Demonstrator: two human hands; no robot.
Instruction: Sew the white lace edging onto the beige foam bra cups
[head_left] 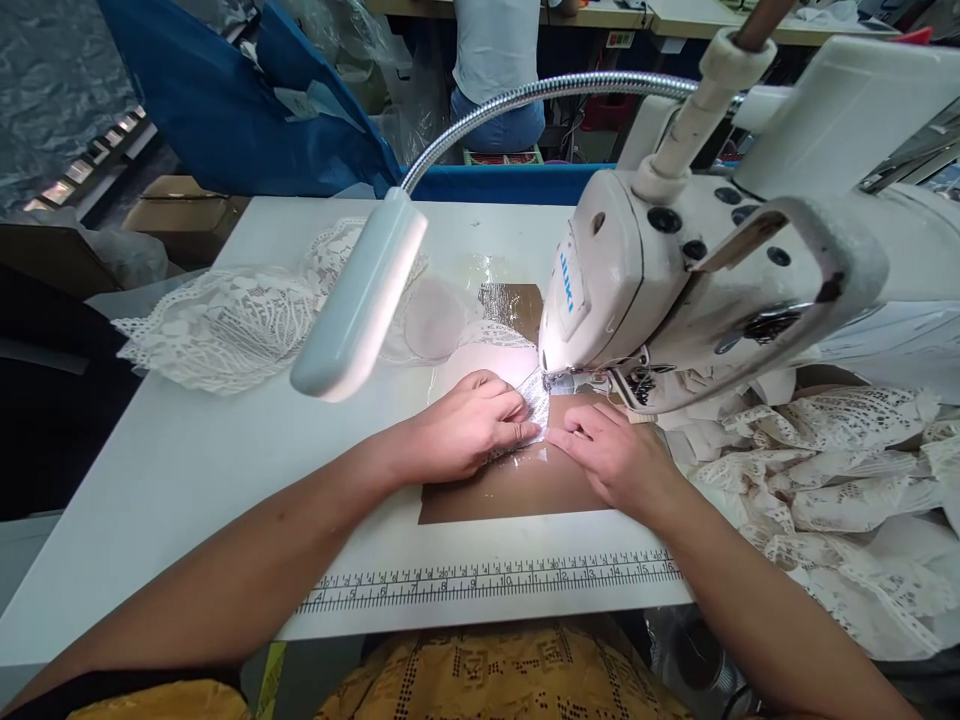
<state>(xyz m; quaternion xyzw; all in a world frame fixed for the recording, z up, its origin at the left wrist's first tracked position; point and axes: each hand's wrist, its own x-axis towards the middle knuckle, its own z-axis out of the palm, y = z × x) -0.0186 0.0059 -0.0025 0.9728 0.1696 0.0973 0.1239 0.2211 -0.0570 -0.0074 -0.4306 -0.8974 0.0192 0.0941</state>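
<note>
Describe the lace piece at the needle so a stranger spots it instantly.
Find the white sewing machine labelled JUKI, then look below its needle end to the brown panel. The lace piece lies partly on that panel; unlike the lace bundle at left and lace pile at right, it reaches the needle end.

Shop gear is surrounding the table (187, 450).
Gooseneck lamp (360, 300) is arching over the top; printed ruler (487, 583) is running along the near edge. Blue cloth (225, 110) is hanging past the far edge, cardboard box (187, 215) is sitting off the far-left corner. Farther back, a person (496, 50) in light top and blue jeans is sitting near a rear table (592, 17).
</note>
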